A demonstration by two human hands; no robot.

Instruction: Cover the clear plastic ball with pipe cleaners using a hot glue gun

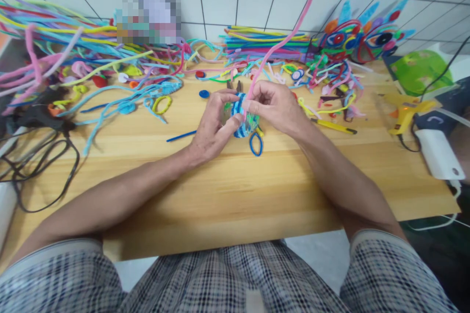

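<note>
My left hand point(216, 124) is closed around the left side of a small blue, white and green striped piece point(240, 127), which looks made of pipe cleaners. A long pink pipe cleaner point(282, 41) is pinched between the thumb and fingers of my right hand point(273, 107). Its lower end meets the striped piece, and its upper part rises to the top right. Just below the piece lies a blue pipe cleaner loop point(256, 144). A straight blue pipe cleaner point(181, 136) lies beside my left hand. Plier tips point(238, 86) show behind the hands.
Loose pipe cleaners point(135, 98) cover the left of the table point(220, 195), with tangled black cables point(47, 156). Bundled pipe cleaners point(268, 46) and colourful masks point(378, 36) stand at the back. To the right are a yellow cutter knife point(336, 126), a yellow glue gun point(407, 112) and a white power strip point(438, 154).
</note>
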